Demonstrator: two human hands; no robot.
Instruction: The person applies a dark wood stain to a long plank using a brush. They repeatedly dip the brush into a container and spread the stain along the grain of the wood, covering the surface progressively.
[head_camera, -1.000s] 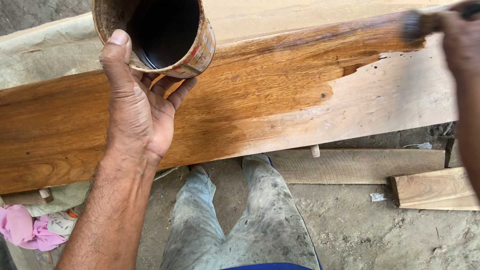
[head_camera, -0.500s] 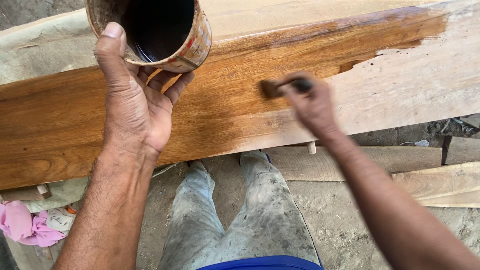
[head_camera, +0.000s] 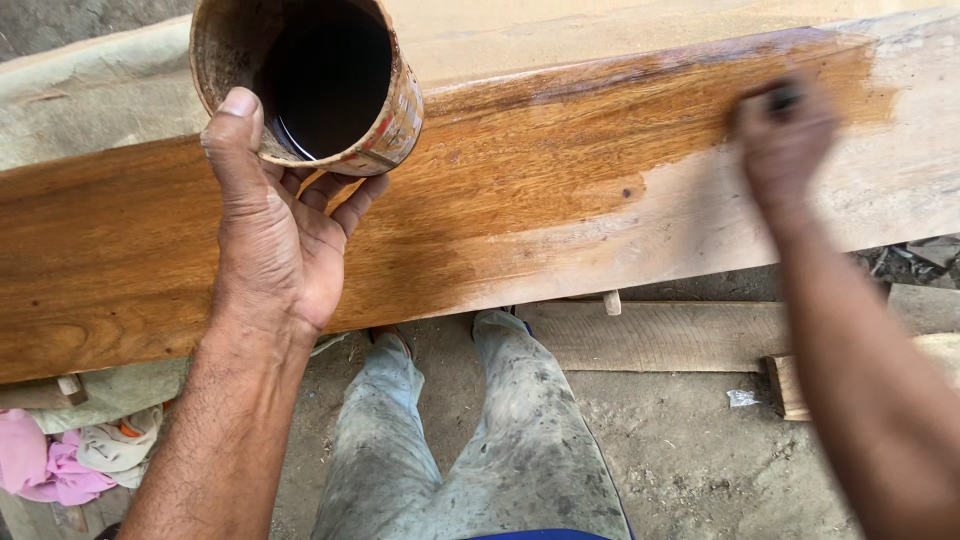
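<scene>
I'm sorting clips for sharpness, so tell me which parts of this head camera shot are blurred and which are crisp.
Head view: the right hand is motion-smeared, so the dark tool it grips cannot be made out; the left hand, the can it holds and the wooden plank are sharp, under even daylight with a wet sheen on the stained part.

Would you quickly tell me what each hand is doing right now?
Left hand: closed around the stained can of dark liquid.
Right hand: closed on a dark-handled tool, blurred, over the plank.
</scene>
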